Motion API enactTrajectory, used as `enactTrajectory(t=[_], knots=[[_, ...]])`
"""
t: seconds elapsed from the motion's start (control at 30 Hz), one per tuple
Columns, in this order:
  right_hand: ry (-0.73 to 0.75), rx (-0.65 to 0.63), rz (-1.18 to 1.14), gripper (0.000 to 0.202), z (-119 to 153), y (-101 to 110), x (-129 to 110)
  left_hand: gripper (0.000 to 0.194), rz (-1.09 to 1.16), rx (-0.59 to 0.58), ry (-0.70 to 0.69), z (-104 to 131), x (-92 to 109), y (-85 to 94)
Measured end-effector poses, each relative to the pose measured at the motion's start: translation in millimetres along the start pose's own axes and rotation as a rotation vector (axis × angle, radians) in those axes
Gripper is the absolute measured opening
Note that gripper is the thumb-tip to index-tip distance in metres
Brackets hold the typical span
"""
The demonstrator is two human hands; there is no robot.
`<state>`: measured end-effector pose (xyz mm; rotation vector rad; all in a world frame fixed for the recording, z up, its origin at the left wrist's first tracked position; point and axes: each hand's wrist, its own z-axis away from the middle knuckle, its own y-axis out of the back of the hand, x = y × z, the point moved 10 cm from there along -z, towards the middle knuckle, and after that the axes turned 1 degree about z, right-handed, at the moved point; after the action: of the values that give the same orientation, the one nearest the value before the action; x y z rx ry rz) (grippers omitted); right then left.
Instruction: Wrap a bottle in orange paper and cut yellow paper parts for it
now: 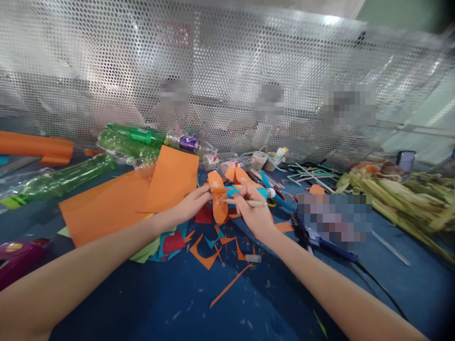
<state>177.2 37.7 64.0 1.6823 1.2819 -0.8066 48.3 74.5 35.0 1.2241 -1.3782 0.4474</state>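
Observation:
My left hand (pixel 192 203) pinches an orange paper cut-out (pixel 218 199) that has a rounded, petal-like shape. My right hand (pixel 253 212) grips a thin wooden stick (pixel 249 202) and presses its tip against the cut-out. A blue tube with a white cap (pixel 261 192) lies just behind my right hand, partly hidden by my fingers. More orange petal pieces (pixel 237 176) sit behind it. Both hands hover over the blue table (pixel 177 303).
Large orange paper sheets (pixel 135 199) lie left of my hands, orange scraps (pixel 213 251) in front. Green plastic bottles (pixel 67 177) lie at the back left. A blue glue gun (pixel 320 241) with cord sits right, corn husks (pixel 401 199) further right. A perforated metal screen (pixel 227 71) closes the back.

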Motion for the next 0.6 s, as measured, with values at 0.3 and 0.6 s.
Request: enactTrajectory(t=[0.3,0.6], knots=[[-0.009,-0.063,0.059,0.017,4,-9,4,0.041,-0.002,-0.011,-0.014,0,1,-0.8],[-0.021,-0.014,0.017,0.018,2,-5,8,0.042,-0.021,-0.015,0.009,0,3,-0.7]])
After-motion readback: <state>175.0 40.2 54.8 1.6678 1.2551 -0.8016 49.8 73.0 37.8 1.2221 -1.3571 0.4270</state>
